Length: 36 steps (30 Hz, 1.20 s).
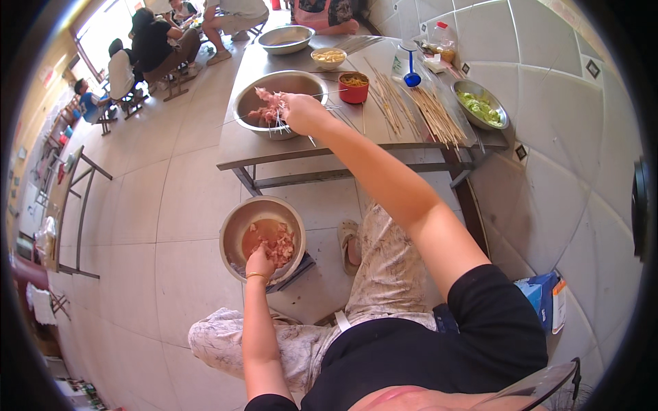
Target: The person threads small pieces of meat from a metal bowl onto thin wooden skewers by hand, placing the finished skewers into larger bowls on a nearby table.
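My right hand [304, 114] is over the deep metal bowl [281, 78] on the table, its fingers closed around thin skewers with pink raw meat [266, 105] on them. Several thin skewer ends stick out past the bowl's near rim. Lower down, my left hand [260, 264] reaches into a second metal bowl [229, 231], which stands on a low support above the floor. Its fingertips touch chunks of raw meat [281, 245] lying in reddish liquid; the meat partly hides them, so their grip is unclear.
On the metal table [329, 138] are a red pot [353, 94], loose wooden skewers [437, 115], a blue ladle [412, 77], a bowl of chopped greens [480, 109], a small bowl of pale pieces [329, 57] and a metal basin [286, 41]. A person in a pink apron [311, 15] is beyond it.
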Each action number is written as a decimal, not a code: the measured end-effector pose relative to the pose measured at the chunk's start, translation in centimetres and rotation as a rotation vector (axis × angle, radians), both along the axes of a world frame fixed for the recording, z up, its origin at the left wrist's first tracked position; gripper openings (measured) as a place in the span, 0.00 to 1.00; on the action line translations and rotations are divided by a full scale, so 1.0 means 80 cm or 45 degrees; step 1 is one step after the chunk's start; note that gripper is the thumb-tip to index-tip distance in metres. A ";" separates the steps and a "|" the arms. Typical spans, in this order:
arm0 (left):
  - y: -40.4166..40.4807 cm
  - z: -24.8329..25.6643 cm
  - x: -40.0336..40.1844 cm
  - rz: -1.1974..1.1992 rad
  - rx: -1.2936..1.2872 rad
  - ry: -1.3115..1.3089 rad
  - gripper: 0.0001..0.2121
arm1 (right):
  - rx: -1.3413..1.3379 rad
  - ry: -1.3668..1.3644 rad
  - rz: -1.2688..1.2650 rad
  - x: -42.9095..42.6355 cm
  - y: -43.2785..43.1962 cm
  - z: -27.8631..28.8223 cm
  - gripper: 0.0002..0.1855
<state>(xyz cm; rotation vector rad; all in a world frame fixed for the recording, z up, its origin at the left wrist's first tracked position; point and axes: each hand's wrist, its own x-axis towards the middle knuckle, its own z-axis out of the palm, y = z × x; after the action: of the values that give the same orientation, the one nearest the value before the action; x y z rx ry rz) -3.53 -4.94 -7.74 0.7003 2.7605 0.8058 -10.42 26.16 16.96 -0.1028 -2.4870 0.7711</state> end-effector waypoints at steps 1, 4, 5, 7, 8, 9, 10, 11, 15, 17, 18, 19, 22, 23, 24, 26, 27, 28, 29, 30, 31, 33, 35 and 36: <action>-0.001 0.007 0.001 -0.001 -0.003 0.001 0.07 | 0.134 0.026 -0.017 -0.004 0.006 0.005 0.14; -0.017 0.024 -0.004 0.080 0.055 0.016 0.07 | -0.050 0.418 0.067 0.012 0.008 0.021 0.13; -0.017 0.027 -0.006 0.122 0.131 -0.031 0.07 | -0.063 0.485 -0.008 0.026 0.020 0.024 0.11; -0.019 0.028 -0.009 0.167 0.205 -0.075 0.07 | -0.150 0.579 -0.216 0.057 0.052 0.016 0.08; -0.016 0.026 -0.011 0.156 0.278 -0.074 0.06 | -0.180 0.561 -0.332 0.069 0.078 -0.002 0.07; -0.012 0.025 -0.013 0.139 0.353 -0.077 0.06 | -0.163 0.362 -0.454 0.082 0.104 -0.023 0.07; -0.008 0.025 -0.013 0.133 0.354 -0.076 0.06 | -0.150 0.163 -0.571 0.091 0.126 -0.045 0.07; -0.004 0.026 -0.013 0.177 0.530 -0.224 0.07 | -0.100 -0.010 -0.581 0.102 0.143 -0.070 0.07; -0.004 0.025 -0.021 0.208 0.775 -0.279 0.07 | 0.088 -0.430 -0.583 0.114 0.144 -0.132 0.07; -0.008 0.022 -0.027 0.238 0.846 -0.300 0.07 | 0.182 -0.414 -0.599 0.107 0.135 -0.144 0.07; -0.005 0.026 -0.026 0.254 0.920 -0.339 0.07 | 0.283 -0.410 -0.632 0.107 0.137 -0.150 0.07; -0.003 0.030 -0.025 0.251 0.918 -0.337 0.07 | 0.279 -0.407 -0.634 0.105 0.140 -0.155 0.07; -0.003 0.040 -0.022 0.209 0.820 -0.295 0.07 | 0.330 -0.379 -0.644 0.098 0.142 -0.155 0.08; -0.005 0.039 -0.022 0.199 0.840 -0.301 0.07 | 0.249 -0.438 -0.624 0.097 0.143 -0.154 0.08; -0.007 0.034 -0.023 0.193 0.856 -0.307 0.07 | 0.166 -0.499 -0.599 0.094 0.142 -0.155 0.09; -0.006 0.025 -0.023 0.178 0.965 -0.333 0.07 | 0.012 -0.482 -0.535 0.098 0.150 -0.160 0.10; -0.004 0.027 -0.024 0.156 1.071 -0.356 0.07 | -0.146 -0.466 -0.472 0.100 0.156 -0.162 0.11; 0.010 0.044 -0.013 0.154 1.065 -0.376 0.07 | -0.357 -0.409 -0.480 0.113 0.174 -0.172 0.12; 0.010 0.047 -0.016 0.150 1.026 -0.371 0.07 | -0.576 -0.338 -0.448 0.120 0.179 -0.175 0.13; -0.002 0.047 -0.020 0.193 1.063 -0.399 0.07 | -0.772 -0.351 -0.403 0.124 0.161 -0.170 0.15; 0.004 0.051 -0.021 0.203 1.120 -0.447 0.08 | -0.799 -0.231 -0.409 0.139 0.162 -0.175 0.14; 0.010 0.073 -0.014 0.252 1.270 -0.704 0.09 | -0.679 -0.137 -0.417 0.178 0.138 -0.179 0.11; 0.003 0.083 -0.013 0.239 1.371 -0.847 0.10 | -0.743 0.043 -0.176 0.218 0.075 -0.166 0.06; -0.003 0.088 -0.012 0.220 1.379 -0.879 0.10 | -0.685 -0.054 -0.121 0.241 0.032 -0.140 0.05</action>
<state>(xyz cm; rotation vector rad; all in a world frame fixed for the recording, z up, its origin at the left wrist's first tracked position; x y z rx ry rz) -4.51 -5.19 -0.69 0.1971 1.6328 2.1122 8.83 28.72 5.75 -0.4276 -2.2294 1.3856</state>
